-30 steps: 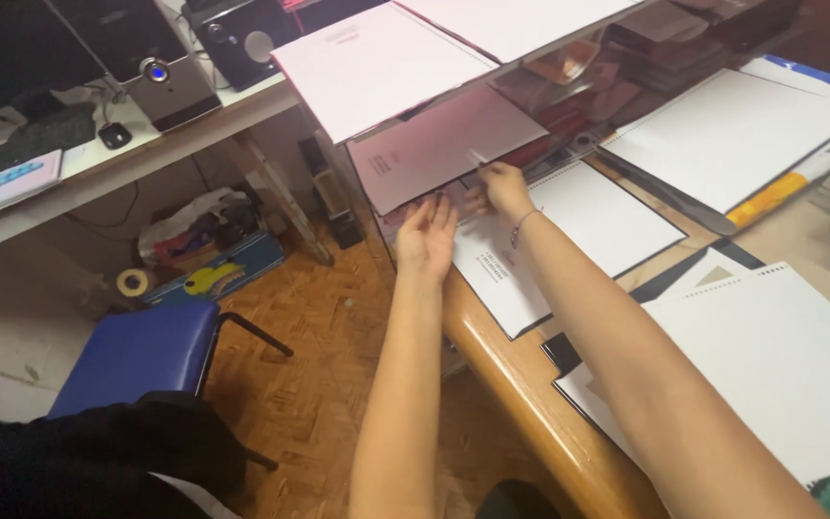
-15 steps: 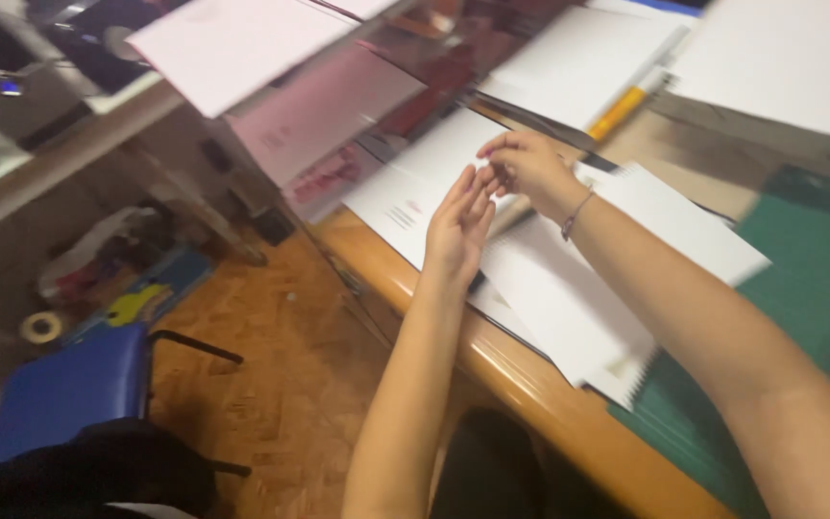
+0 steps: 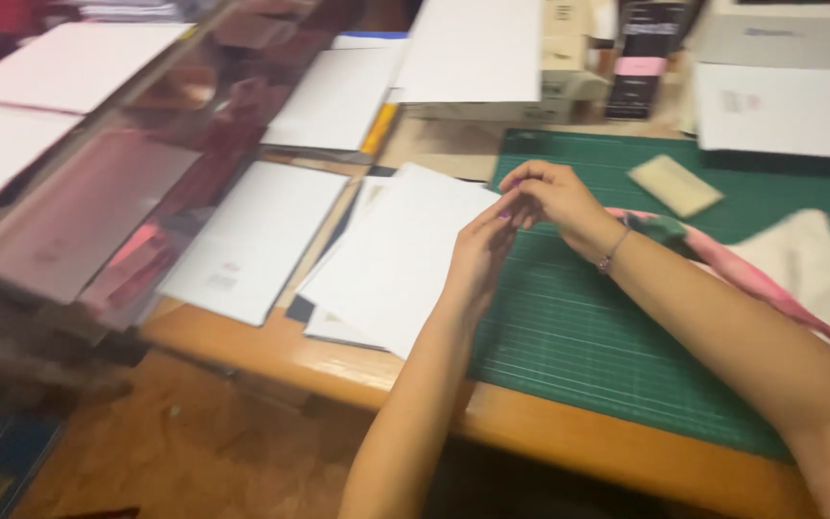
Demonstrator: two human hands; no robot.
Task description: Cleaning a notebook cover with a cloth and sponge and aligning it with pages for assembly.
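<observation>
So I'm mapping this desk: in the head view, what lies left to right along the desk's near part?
White sheet → stack of white papers → left hand → right hand → green cutting mat → pink and cream cloth.

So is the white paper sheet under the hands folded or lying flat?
Flat: the white paper sheet lies spread, overlapping the green cutting mat, no fold visible.

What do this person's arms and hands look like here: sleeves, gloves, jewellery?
Both arms are bare, with no sleeves in view and no gloves. The right hand has a thin beaded bracelet around its wrist. The left hand shows no ring, watch or band. The picture is too blurred to tell more.
</observation>
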